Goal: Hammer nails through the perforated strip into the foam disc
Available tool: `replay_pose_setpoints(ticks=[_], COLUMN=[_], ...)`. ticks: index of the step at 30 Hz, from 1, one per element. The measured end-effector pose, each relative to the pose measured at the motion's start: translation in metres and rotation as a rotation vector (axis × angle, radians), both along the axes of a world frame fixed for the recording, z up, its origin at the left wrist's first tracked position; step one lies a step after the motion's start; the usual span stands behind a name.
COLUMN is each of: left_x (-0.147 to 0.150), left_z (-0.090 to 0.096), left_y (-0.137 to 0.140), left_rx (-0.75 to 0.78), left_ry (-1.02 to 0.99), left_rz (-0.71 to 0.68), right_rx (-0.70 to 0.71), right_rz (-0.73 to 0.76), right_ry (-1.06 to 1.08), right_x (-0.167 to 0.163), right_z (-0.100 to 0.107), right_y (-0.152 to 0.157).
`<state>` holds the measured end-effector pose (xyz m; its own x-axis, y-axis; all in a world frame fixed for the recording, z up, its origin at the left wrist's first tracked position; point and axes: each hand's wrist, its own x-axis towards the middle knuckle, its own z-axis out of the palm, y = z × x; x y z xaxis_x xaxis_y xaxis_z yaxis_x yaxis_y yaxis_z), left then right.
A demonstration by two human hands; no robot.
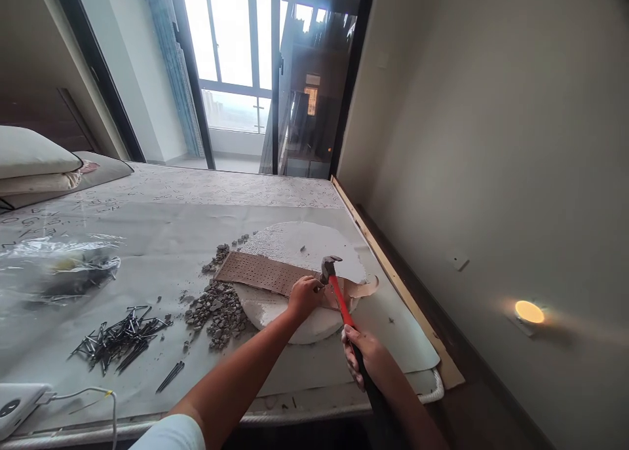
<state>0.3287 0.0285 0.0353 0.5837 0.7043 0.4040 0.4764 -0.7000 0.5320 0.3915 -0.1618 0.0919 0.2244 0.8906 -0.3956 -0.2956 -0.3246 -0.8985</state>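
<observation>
A claw hammer with a red and black handle is gripped in my right hand. Its head sits just beyond my left fingers, over a brown strip dotted with holes. My left hand rests on that strip with its fingers pinched together; what they hold is hidden by the hand and the hammer head. Beneath the strip lies a round white board, and the strip's right end curls up. Grey rubble is heaped along the board's left side.
A pile of dark nails lies at left, with a few loose nails nearer me. Behind them sits a clear plastic bag. A white power strip with a cable is at lower left. Wooden edging runs beside the wall.
</observation>
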Motion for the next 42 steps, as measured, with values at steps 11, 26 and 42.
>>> replay_pose_setpoints(ticks=[11, 26, 42], left_x=[0.002, 0.003, 0.003], left_z=[0.007, 0.011, 0.011], left_y=[0.000, 0.000, 0.001], left_rx=[-0.036, -0.067, -0.043], left_ry=[0.047, 0.089, 0.121], left_rz=[0.016, -0.001, 0.002], right_rx=[-0.021, 0.056, 0.055], right_rz=[-0.042, -0.052, -0.083], right_ry=[-0.056, -0.059, -0.050], right_x=[-0.006, -0.006, -0.006], right_z=[0.024, 0.030, 0.026], right_y=[-0.001, -0.005, -0.006])
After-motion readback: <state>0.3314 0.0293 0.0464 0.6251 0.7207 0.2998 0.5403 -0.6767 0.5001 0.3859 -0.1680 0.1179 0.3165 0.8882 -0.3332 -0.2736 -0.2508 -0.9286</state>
